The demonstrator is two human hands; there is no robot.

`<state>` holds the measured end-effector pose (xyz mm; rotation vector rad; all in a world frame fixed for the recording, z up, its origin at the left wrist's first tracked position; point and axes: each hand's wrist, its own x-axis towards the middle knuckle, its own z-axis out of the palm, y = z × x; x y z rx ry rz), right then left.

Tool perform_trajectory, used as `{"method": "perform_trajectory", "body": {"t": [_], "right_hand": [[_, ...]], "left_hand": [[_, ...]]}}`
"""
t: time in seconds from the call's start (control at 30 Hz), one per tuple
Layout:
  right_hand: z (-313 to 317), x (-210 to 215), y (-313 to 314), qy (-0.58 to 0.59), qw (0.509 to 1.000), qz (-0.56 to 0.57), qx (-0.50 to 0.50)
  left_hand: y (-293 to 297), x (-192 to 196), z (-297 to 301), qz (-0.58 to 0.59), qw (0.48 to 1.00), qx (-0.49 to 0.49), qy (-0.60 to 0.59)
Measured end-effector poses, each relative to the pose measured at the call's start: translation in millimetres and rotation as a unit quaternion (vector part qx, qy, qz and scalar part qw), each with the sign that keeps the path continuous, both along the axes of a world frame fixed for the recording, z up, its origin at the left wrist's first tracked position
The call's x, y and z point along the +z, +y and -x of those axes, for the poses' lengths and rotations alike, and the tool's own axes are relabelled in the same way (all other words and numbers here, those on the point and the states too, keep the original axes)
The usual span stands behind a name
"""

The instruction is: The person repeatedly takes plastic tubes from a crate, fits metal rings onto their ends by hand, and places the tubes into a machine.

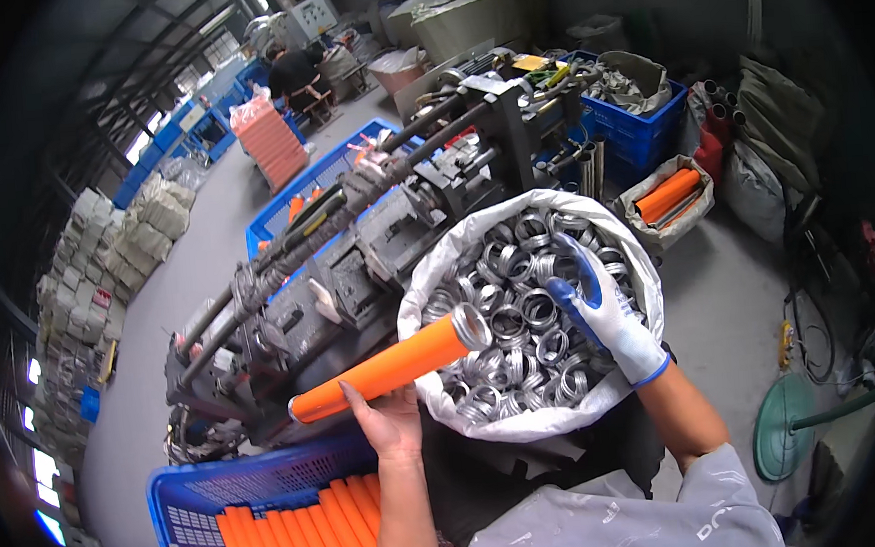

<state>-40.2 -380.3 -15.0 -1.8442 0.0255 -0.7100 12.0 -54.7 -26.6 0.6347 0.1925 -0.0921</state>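
Note:
My bare left hand [389, 422] is closed around the lower part of an orange tube [383, 370], held slanting up to the right. A silvery metal ring [471, 327] sits at the tube's upper end. Over a white woven sack [527, 425] full of loose metal rings [505, 319], my right hand [599, 299] wears a white and blue glove. Its thumb and fingers are spread apart among the rings at the sack's right side. Whether the fingertips touch a ring is hard to make out.
A blue crate [186, 509] of orange tubes stands at the lower left. Beyond the sack runs a dark metal machine [357, 268]. To the right are a small sack of orange tubes [668, 197] and a green round base [783, 428]. Another person [295, 77] sits far back.

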Motion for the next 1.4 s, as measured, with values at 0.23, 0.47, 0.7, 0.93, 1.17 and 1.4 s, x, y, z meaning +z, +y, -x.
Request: {"method": "perform_trajectory", "body": {"t": [0.23,0.47,0.7,0.93,1.17,1.4], "right_hand": [[3,0,7,0.103,0.951,0.288,-0.045],[-5,-3,8,0.122,0.944,0.300,-0.054],[-11,-1,8,0.119,0.943,0.305,-0.056],[-9,-1,7,0.112,0.944,0.305,-0.055],[-12,-1,11,0.116,0.943,0.308,-0.049],[-13,0,15,0.106,0.942,0.314,-0.055]], "left_hand": [[-11,-1,-177,-0.116,0.988,0.068,-0.082],[-7,-21,-275,-0.204,0.978,0.038,-0.023],[-12,-35,-268,-0.177,0.983,0.045,-0.036],[-18,-50,-256,-0.134,0.990,0.034,0.031],[-16,-64,-258,-0.044,0.995,0.088,0.023],[-25,-44,-260,-0.132,0.983,0.101,0.080]]}}
